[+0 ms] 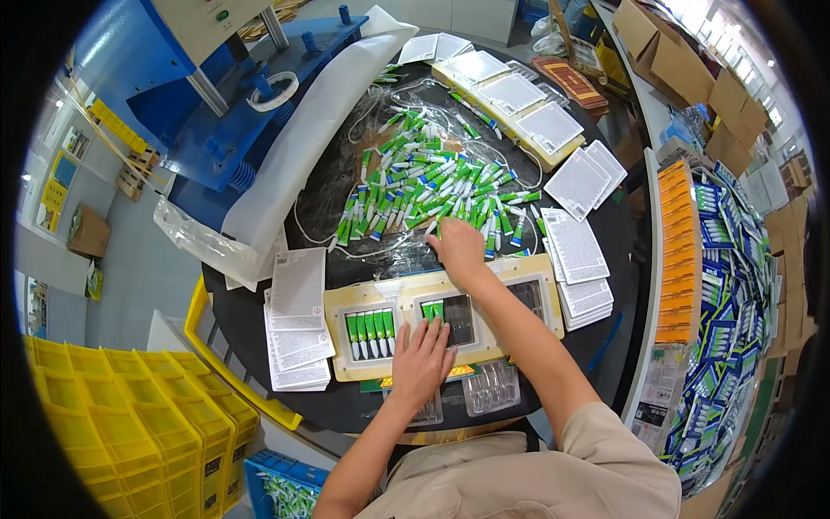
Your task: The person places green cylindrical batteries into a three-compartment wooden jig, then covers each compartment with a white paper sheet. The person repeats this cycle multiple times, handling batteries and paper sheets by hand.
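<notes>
My right hand (pixel 460 248) reaches to the near edge of a heap of small green-and-white tubes (pixel 432 177), its fingers closed on one tube whose white end shows at the fingertips. Close to me lies a cream fixture (pixel 346 370) with three openings. In its left opening several tubes (pixel 370 324) stand side by side, white ends toward me. My left hand (pixel 421 359) rests with outstretched fingers over the middle opening, touching tubes (pixel 431 309) there and partly hiding them. The right opening (pixel 525 297) holds clear plastic, partly behind my right forearm.
Printed cards are stacked left (pixel 298 324) and right (pixel 577 246) of the fixture. A second cream fixture (pixel 553 151) bearing cards lies at the far right. Clear blister trays (pixel 492 389) lie near me. A blue machine (pixel 259 95) stands far left; yellow crates (pixel 130 415) are nearer.
</notes>
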Tool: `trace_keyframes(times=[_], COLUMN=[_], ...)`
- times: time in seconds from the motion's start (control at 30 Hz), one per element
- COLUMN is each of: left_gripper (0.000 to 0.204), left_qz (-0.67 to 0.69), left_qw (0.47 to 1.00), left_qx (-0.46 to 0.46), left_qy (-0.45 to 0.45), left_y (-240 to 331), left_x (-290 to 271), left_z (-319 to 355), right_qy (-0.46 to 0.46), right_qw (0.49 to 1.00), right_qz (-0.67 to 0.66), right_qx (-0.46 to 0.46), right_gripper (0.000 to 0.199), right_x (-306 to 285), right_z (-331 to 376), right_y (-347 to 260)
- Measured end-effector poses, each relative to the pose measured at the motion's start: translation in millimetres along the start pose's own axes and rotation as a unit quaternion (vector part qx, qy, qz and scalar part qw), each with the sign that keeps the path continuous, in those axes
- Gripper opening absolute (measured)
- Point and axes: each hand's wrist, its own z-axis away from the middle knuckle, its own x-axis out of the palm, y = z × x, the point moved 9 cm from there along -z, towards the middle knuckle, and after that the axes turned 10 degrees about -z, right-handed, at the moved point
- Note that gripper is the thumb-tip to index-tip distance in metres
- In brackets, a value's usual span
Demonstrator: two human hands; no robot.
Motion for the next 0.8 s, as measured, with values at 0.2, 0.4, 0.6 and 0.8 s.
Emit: trace_keyframes(times=[0.2,0.4,0.6,0.8], left_gripper=[0.03,0.02,0.019,0.018], left_qz=[0.063,0.123,0.107,-0.091], left_qw=[0.998,0.983,0.994,0.967], left_qx=[0.003,-0.105,-0.015,0.234], left_qy=[0.001,0.087,-0.015,-0.038], left_y=[-24.2,-102.8,-88.4,-41.5], left_x=[-9.9,15.7,83.2,98.6], left_z=[-19.5,-122.3,-197.5,-195.7], right_qy=[-0.03,0.036,0.012,0.023], right_qw=[0.994,0.963,0.878,0.641], right_qz=[-0.004,-0.246,-0.43,-0.664], right_qx=[0.101,0.105,0.212,0.385], right_gripper=[0.034,0.031,0.03,0.04], right_x=[8.4,-42.1,-59.4,-58.8], right_z=[-1.4,33.4,114.8,172.4], right_y=[21.0,34.7,52.0,82.3])
